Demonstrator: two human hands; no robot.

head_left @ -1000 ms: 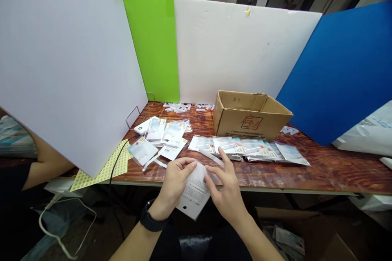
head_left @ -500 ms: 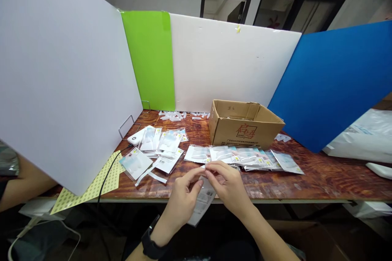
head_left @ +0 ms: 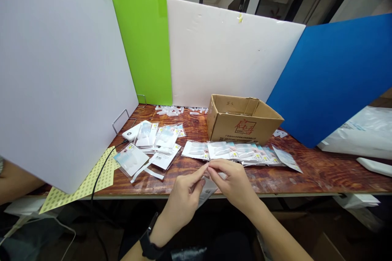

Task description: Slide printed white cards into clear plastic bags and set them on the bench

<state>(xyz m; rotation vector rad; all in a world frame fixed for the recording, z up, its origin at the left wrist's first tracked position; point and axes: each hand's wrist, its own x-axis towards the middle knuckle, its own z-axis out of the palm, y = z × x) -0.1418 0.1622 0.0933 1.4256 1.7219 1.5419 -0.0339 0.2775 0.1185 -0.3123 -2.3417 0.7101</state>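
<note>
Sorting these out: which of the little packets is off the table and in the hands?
The packet pinched at its top edge between left hand and right hand, hanging over the table's near edge; the other packets lie flat.

Packet (head_left: 207, 191) mostly hidden behind both hands; print illegible.

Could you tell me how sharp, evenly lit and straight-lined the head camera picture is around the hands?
Head view: even, soft lighting, no harsh glare; left hand, right hand and the packet they pinch look slightly soft; wide-angle lens bows the blue panel and table edge.
</note>
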